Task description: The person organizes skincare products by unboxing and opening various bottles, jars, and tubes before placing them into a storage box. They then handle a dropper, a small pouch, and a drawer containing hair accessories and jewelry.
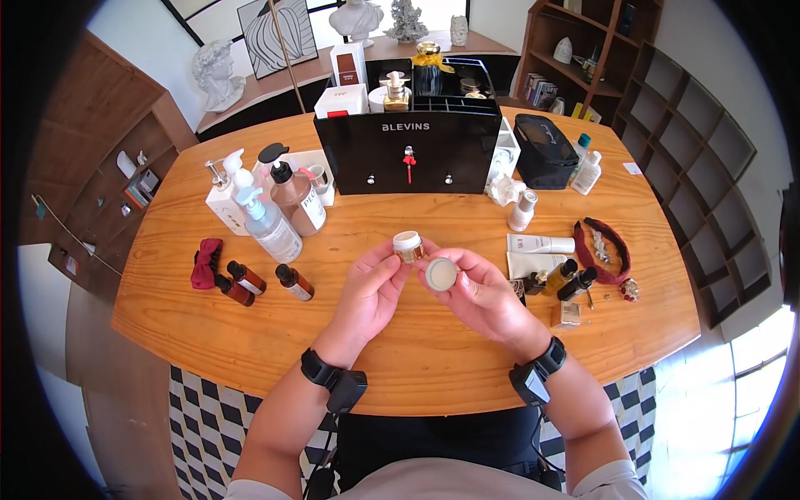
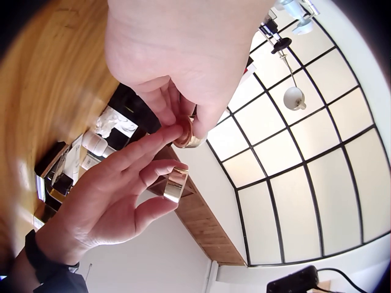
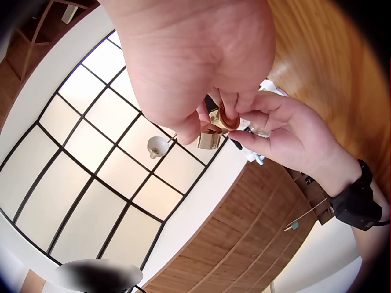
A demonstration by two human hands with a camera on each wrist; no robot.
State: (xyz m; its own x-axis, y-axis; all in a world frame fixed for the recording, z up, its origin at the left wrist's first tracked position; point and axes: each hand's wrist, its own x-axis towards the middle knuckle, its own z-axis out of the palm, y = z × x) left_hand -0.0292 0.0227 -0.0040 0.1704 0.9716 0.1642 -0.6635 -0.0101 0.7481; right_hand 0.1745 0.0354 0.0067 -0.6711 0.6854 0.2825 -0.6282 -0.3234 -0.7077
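Note:
Over the front middle of the table, my left hand grips a small gold cream jar between thumb and fingers. The jar stands about upright, its white top facing up. My right hand pinches the round lid beside it, tilted so the pale inside faces the head camera. In the left wrist view the lid shows a shiny gold side, held between finger and thumb; right fingers reach the jar there. Both gold pieces sit close together in the right wrist view, where fingers partly hide the jar.
A black BLEVINS cosmetics case stands at the back. Pump bottles and small brown bottles are on the left. To the right lie white tubes, small dropper-type bottles, a red headband and a black mesh bag.

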